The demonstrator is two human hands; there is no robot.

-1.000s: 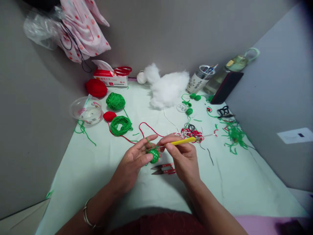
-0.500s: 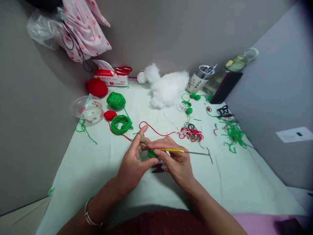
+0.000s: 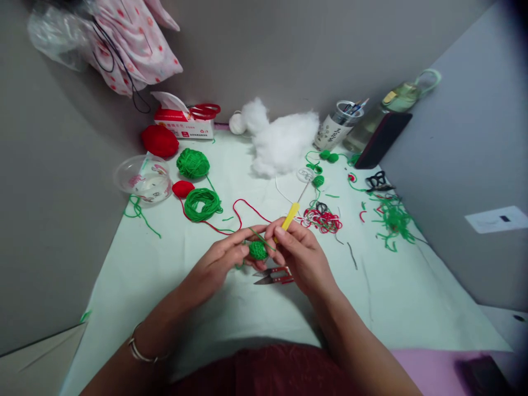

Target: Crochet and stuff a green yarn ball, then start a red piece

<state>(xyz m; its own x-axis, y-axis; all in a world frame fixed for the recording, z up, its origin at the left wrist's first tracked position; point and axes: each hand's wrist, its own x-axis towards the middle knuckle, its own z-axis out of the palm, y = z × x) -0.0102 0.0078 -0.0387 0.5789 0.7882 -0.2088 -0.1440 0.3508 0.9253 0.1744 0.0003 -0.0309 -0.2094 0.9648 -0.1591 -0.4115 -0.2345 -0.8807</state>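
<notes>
Left hand point(image 3: 216, 268): we keep thumb and fingers curled closed on the green ball point(image 3: 258, 251).
Right hand point(image 3: 308, 257): we pinch the yellow hook point(image 3: 291, 215) between closed fingertips, its metal shaft pointing far and right.
Ball place: between our hands, mid-scene.
Snips point(image 3: 264, 281): on the cloth point(image 3: 247, 322), near side of the ball.
Far: white stuffing point(image 3: 284, 144).
Left: green coil point(image 3: 212, 203).

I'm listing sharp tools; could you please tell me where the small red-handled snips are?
In the head view, the snips lie on the table at lower centre, below the green ball, left of the right hand.
</notes>
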